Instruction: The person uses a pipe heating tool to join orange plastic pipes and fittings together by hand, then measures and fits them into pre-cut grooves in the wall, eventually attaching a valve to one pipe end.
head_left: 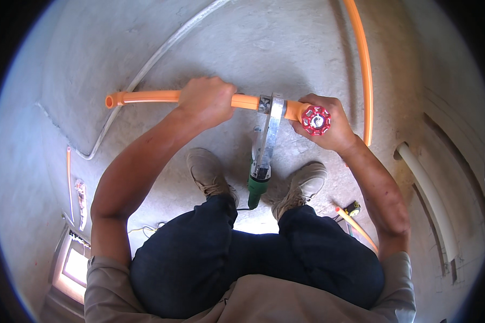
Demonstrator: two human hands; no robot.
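Observation:
My left hand (207,99) is closed round an orange plastic pipe (151,96) that ends in an elbow fitting (112,100) at the far left. In my right hand (337,121) is an orange valve (294,110) with a red handwheel (316,120), fingers wrapped round its body. Between the two stands a pipe welding iron (268,137), its flat metal plate upright and its green handle (257,189) toward me. The pipe's right end and the valve's left end meet the iron's dark heating sockets (264,104) from opposite sides. How deep each end sits cannot be made out.
My shoes (207,171) flank the iron on the grey floor. A long orange pipe (365,75) lies at the far right. Near my right knee are a tape measure (352,208) and an orange pipe piece (358,230). A white pipe (427,196) runs along the right; grey conduit (170,46) curves at left.

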